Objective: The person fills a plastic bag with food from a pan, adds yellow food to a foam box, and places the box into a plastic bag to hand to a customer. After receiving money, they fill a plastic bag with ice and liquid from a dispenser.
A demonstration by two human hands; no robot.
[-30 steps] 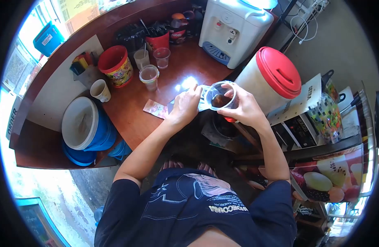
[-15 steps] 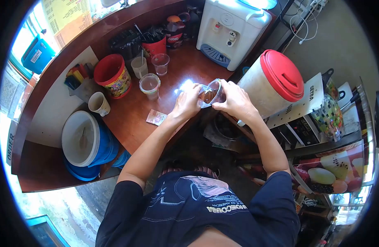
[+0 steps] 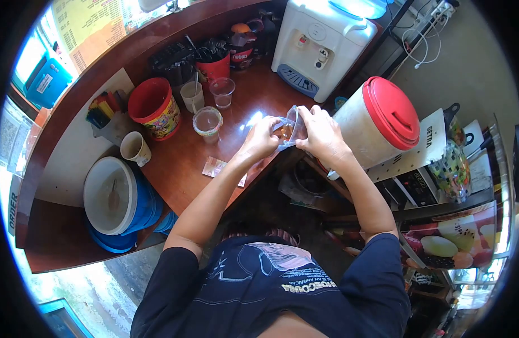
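Head view, and both hands are busy over the edge of the table (image 3: 178, 183). The right hand (image 3: 322, 130) has a clear cup (image 3: 296, 125), thumb on the near side and fingers curled over the far side, narrow around it. The cup is tilted, with brown liquid (image 3: 283, 133) showing in the clear plastic just left of it. The left hand (image 3: 261, 138) is closed too, its fingers pinching clear film (image 3: 279, 123) against the cup; whether that film is a bag or a second cup, I can't tell. Nor can I make out where the liquid's surface lies, with so many see-through walls overlapping. Fingers cover much of the cup's outside, and white glare on the tabletop sits right behind the left hand.

The cup hangs in the air between the hands, left of the jug (image 3: 347, 121) and its red lid (image 3: 391, 112). Down on the table, a pinkish paper slip (image 3: 214, 167) runs partly under the left forearm, its middle hidden. Farther back stand a rimmed cup (image 3: 207, 124) and an empty-looking tumbler (image 3: 222, 93). The dispenser (image 3: 316, 48) has its blue bottle cut off at the top edge.
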